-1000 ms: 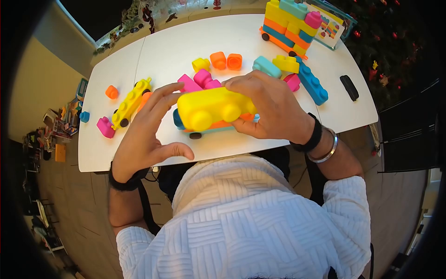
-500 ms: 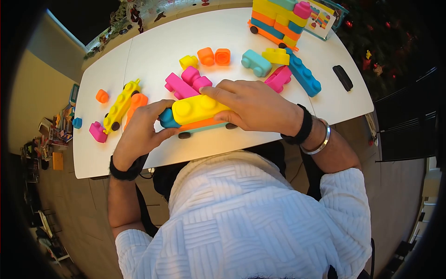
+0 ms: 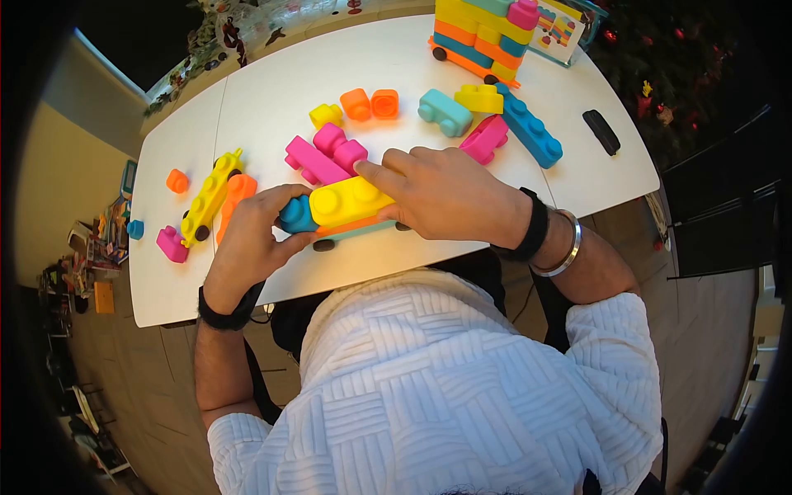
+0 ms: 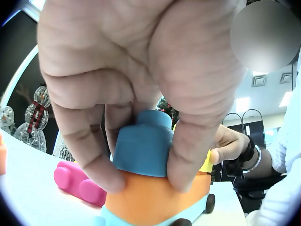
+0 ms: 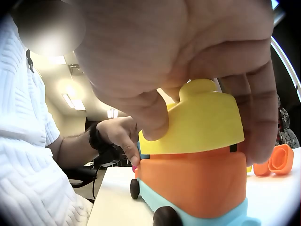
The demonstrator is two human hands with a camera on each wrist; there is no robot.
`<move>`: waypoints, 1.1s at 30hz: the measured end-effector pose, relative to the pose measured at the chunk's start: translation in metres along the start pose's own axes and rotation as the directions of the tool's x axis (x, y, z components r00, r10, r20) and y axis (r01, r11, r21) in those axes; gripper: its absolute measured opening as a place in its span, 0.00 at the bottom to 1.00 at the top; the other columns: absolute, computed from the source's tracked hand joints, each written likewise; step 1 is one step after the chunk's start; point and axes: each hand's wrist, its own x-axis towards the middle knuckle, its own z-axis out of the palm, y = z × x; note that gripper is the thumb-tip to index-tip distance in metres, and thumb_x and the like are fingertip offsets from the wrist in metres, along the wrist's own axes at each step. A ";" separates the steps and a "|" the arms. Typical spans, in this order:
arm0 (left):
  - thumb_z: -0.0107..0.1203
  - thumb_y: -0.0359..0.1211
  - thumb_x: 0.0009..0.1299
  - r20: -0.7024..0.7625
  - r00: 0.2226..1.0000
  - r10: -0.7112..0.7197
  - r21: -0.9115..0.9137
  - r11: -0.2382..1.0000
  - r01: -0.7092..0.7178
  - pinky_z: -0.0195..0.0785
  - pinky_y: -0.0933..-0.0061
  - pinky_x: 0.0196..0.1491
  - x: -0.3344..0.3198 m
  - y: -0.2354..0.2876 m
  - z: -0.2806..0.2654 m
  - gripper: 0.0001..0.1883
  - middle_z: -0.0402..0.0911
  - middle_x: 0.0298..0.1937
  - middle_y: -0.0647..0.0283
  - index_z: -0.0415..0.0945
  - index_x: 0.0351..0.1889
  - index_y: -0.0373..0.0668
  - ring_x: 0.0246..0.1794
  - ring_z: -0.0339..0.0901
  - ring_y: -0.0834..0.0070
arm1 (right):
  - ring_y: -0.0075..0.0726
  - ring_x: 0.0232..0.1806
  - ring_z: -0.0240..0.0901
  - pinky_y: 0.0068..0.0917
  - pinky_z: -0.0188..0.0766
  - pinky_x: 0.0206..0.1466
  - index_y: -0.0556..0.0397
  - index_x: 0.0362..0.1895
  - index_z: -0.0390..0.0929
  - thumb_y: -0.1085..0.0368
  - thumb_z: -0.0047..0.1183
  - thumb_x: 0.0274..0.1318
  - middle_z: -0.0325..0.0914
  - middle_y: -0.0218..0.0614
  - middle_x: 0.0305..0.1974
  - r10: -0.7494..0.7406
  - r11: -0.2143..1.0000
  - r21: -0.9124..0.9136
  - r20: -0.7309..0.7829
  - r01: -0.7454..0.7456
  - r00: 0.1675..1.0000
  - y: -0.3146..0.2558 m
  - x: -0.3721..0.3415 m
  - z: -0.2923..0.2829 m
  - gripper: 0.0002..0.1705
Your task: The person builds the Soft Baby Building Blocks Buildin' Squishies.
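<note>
A toy wagon with a light blue wheeled base stands near the table's front edge, bearing an orange block. On its left end sits a small blue block, pinched between the thumb and fingers of my left hand. My right hand grips a long yellow block by its right end, thumb on the near side and fingers on the far side. This yellow block lies over the orange one, right beside the blue block; the right wrist view shows a narrow dark gap under its edge.
Pink blocks lie just behind the wagon. A yellow wheeled base and an orange block are at left. Farther back are orange cubes, a teal block, a long blue block and a tall block-built wagon.
My right hand has lowered the yellow block from the air onto the wagon, turning its studs upward. My left hand, spread and apart before, has come in to pinch the blue block.
</note>
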 end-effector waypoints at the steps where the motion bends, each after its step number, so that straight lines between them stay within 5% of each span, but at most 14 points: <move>1: 0.77 0.27 0.62 -0.001 1.000 0.020 0.015 1.000 -0.020 0.81 0.64 0.48 0.000 -0.002 0.001 0.29 0.88 0.47 0.52 0.81 0.62 0.36 0.42 0.86 0.58 | 0.50 0.43 0.84 0.45 0.81 0.42 0.51 0.73 0.70 0.52 0.66 0.66 0.79 0.41 0.46 0.015 0.999 0.051 0.011 -0.015 1.000 0.004 0.002 0.004 0.37; 6: 0.74 0.26 0.63 0.048 0.999 0.012 0.012 1.000 -0.013 0.79 0.64 0.54 -0.002 -0.005 0.004 0.33 0.86 0.51 0.53 0.77 0.68 0.38 0.49 0.85 0.58 | 0.50 0.43 0.84 0.45 0.82 0.41 0.52 0.75 0.68 0.53 0.66 0.67 0.78 0.42 0.46 -0.003 0.993 0.120 0.041 -0.002 0.999 0.007 0.005 0.005 0.38; 8: 0.72 0.24 0.64 -0.037 0.983 0.180 0.103 0.979 -0.175 0.75 0.60 0.58 -0.003 -0.006 0.012 0.39 0.83 0.56 0.53 0.72 0.75 0.41 0.54 0.80 0.53 | 0.51 0.43 0.84 0.45 0.82 0.40 0.52 0.76 0.66 0.54 0.66 0.66 0.78 0.42 0.48 0.012 0.998 0.057 0.046 -0.015 0.999 0.002 0.004 0.005 0.39; 15: 0.68 0.23 0.65 0.114 0.992 0.048 0.077 0.995 -0.057 0.73 0.53 0.58 -0.003 0.005 0.000 0.40 0.81 0.55 0.54 0.69 0.77 0.44 0.57 0.78 0.49 | 0.52 0.44 0.83 0.46 0.83 0.41 0.53 0.78 0.63 0.55 0.67 0.65 0.77 0.43 0.50 0.002 0.998 0.064 0.031 -0.004 1.000 0.000 0.007 0.008 0.42; 21: 0.70 0.24 0.65 0.073 0.991 0.111 0.052 0.992 -0.115 0.73 0.56 0.60 -0.004 -0.005 0.003 0.40 0.81 0.57 0.53 0.70 0.77 0.43 0.57 0.77 0.49 | 0.54 0.54 0.80 0.48 0.80 0.54 0.54 0.77 0.66 0.55 0.67 0.67 0.77 0.44 0.56 -0.044 0.939 0.344 0.046 0.026 0.998 0.020 0.001 -0.007 0.40; 25: 0.69 0.25 0.66 0.068 0.992 0.105 0.037 0.993 -0.108 0.72 0.55 0.63 -0.006 -0.006 0.003 0.37 0.82 0.59 0.52 0.71 0.75 0.42 0.61 0.77 0.48 | 0.55 0.55 0.80 0.47 0.78 0.56 0.52 0.56 0.84 0.62 0.71 0.58 0.82 0.41 0.49 0.112 0.986 0.128 -0.002 -0.110 0.994 0.060 -0.017 -0.031 0.22; 28: 0.70 0.26 0.67 0.064 0.993 0.102 0.039 0.994 -0.105 0.73 0.53 0.61 -0.007 -0.008 0.004 0.36 0.82 0.59 0.52 0.70 0.75 0.45 0.59 0.78 0.47 | 0.56 0.49 0.82 0.48 0.79 0.50 0.52 0.43 0.84 0.68 0.69 0.56 0.83 0.42 0.43 0.213 0.977 -0.015 0.057 -0.213 0.975 0.084 -0.029 -0.020 0.11; 33: 0.74 0.33 0.66 0.077 0.997 0.030 0.059 0.998 -0.034 0.75 0.53 0.58 -0.010 -0.010 -0.005 0.36 0.83 0.59 0.52 0.71 0.73 0.45 0.57 0.81 0.46 | 0.55 0.45 0.83 0.49 0.80 0.47 0.51 0.40 0.82 0.70 0.68 0.53 0.83 0.42 0.40 0.255 0.956 -0.184 0.130 -0.230 0.958 0.091 -0.026 -0.006 0.10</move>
